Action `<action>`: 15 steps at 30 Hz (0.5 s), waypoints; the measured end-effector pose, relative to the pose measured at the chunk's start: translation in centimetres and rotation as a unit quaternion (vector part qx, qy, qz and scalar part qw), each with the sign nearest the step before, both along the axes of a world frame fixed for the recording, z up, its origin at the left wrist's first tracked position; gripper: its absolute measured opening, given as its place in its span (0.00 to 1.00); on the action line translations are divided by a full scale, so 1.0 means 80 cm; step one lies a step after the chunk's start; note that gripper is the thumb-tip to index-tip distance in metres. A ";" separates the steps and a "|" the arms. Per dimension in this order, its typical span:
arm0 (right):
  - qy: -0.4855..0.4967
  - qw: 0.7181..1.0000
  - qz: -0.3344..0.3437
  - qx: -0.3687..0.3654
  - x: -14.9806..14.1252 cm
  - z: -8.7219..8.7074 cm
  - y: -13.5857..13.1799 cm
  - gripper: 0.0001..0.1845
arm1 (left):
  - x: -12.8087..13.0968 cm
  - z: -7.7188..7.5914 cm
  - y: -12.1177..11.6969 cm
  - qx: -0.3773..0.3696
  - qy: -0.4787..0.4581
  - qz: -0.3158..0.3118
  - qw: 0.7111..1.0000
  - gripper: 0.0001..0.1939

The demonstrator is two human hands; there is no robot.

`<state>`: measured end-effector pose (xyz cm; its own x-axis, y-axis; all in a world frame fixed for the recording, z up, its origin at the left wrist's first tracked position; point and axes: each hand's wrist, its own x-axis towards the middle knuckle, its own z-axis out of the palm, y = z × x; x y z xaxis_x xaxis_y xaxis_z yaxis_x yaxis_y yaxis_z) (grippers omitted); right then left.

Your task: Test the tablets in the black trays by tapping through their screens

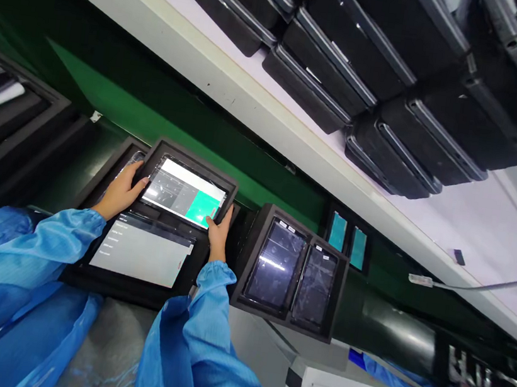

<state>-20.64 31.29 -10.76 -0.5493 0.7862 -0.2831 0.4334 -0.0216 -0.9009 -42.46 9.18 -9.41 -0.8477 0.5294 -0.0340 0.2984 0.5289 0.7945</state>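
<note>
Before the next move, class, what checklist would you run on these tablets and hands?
1. Left hand and right hand both on the lit tablet: ok.
2. Lit tablet showing a display: ok.
3. Lower tablet lying in its tray, screen lit: ok.
4. Dark screens at right, apart from both hands: ok.
5. Gloves on: not ok, both hands bare.
6. Scratches on the lit tablet: cannot tell, glare.

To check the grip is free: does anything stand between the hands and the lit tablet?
Nothing visible stands between them: the left hand and the right hand both rest on the edges of the lit tablet.
</note>
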 end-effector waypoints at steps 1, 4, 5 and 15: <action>-0.003 1.000 0.003 0.000 0.000 0.000 0.000 0.56 | 0.000 0.000 0.000 0.001 0.007 -0.004 1.000 0.34; -0.003 1.000 -0.007 0.007 -0.002 0.000 0.000 0.54 | -0.001 0.000 0.002 0.001 0.027 -0.013 1.000 0.35; -0.004 1.000 -0.016 0.017 -0.004 -0.001 -0.001 0.51 | 0.000 0.002 0.003 0.001 0.035 -0.018 0.999 0.35; 0.025 0.998 -0.049 0.012 -0.004 -0.002 -0.003 0.50 | -0.016 0.009 0.016 -0.041 0.182 -0.123 0.975 0.24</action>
<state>-20.94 31.05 -10.92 -0.4829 0.8429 -0.2375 0.3857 -0.0388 -0.9218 -43.75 10.45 -8.66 -0.6588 0.7265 0.1954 0.6791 0.4624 0.5701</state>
